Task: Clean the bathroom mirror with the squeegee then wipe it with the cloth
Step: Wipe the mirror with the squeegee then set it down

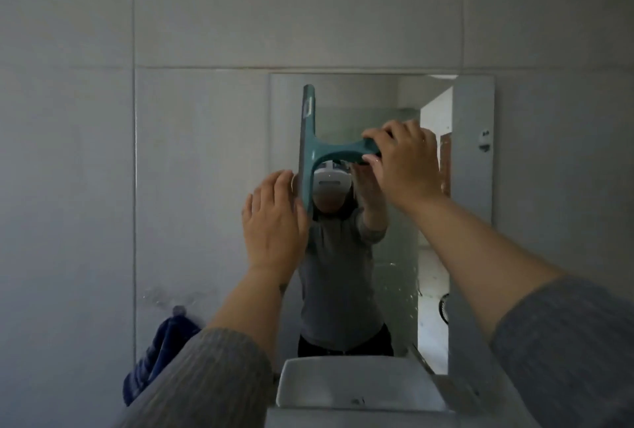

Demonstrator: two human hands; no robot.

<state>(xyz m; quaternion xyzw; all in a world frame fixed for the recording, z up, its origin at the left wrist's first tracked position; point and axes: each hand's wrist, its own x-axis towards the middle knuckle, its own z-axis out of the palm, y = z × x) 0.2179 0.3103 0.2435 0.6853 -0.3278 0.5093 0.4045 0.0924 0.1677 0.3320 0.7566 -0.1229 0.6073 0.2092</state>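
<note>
A teal squeegee (310,146) is pressed against the bathroom mirror (477,153), its blade standing upright near the mirror's left side and its handle pointing right. My right hand (406,162) is shut on the handle end. My left hand (274,222) rests flat with fingers together at the mirror's left edge, touching the lower end of the blade. A dark blue cloth (156,359) hangs from a hook on the wall at lower left, partly hidden by my left sleeve.
A white washbasin (356,383) sits directly below the mirror. Grey tiled wall (206,16) surrounds the mirror. The mirror reflects a person in a grey top and an open doorway on the right.
</note>
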